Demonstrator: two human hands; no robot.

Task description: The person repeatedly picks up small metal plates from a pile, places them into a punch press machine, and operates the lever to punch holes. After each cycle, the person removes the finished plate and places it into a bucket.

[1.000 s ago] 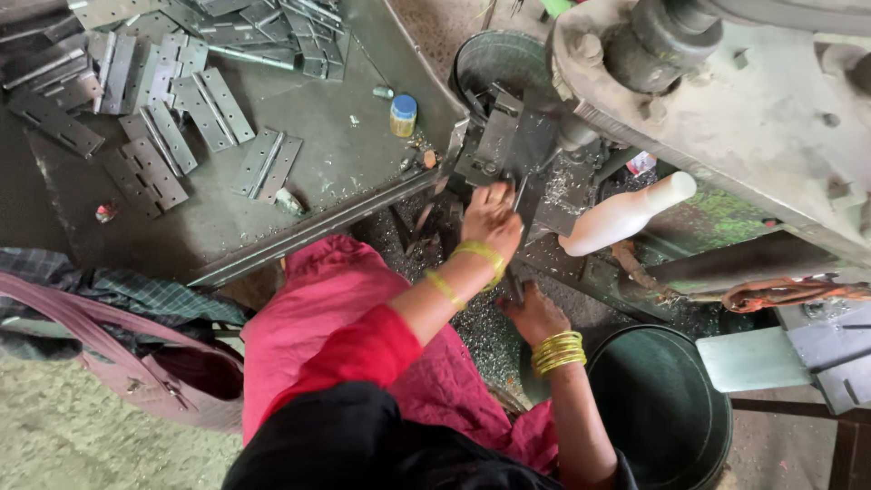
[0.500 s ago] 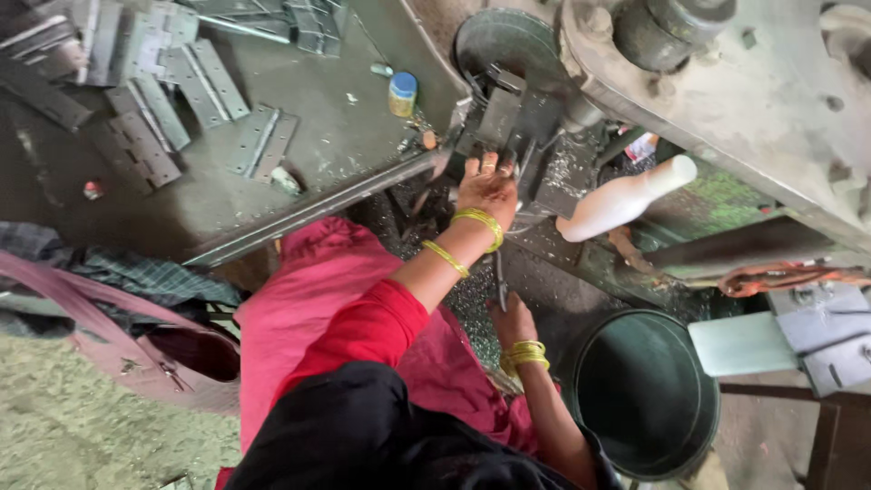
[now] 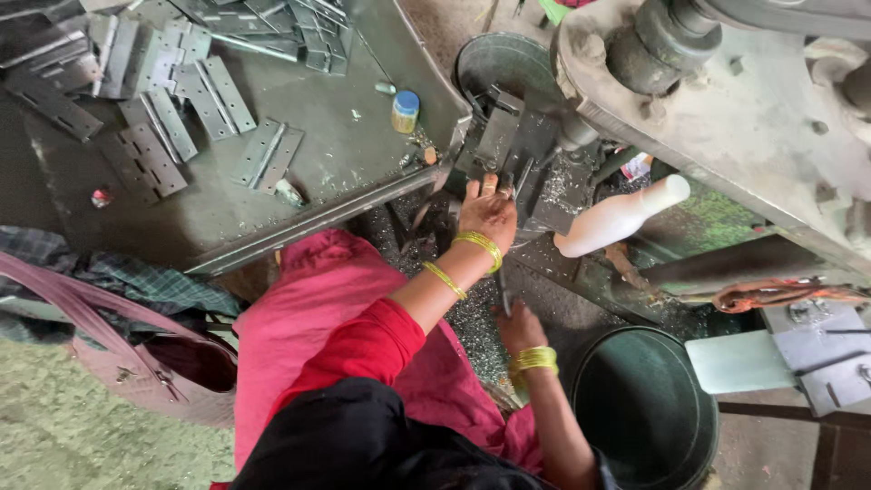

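L hand (image 3: 487,210) on metal piece (image 3: 497,138); R hand (image 3: 520,325) below.

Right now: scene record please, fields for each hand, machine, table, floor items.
left hand: at the machine's work area, fingers on a grey metal piece
right hand: lower down, closed round a thin metal rod
machine: heavy grey casting, white handle sticking out
table: metal hinges scattered, small blue-capped bottle
floor: dark green bucket, pink bag
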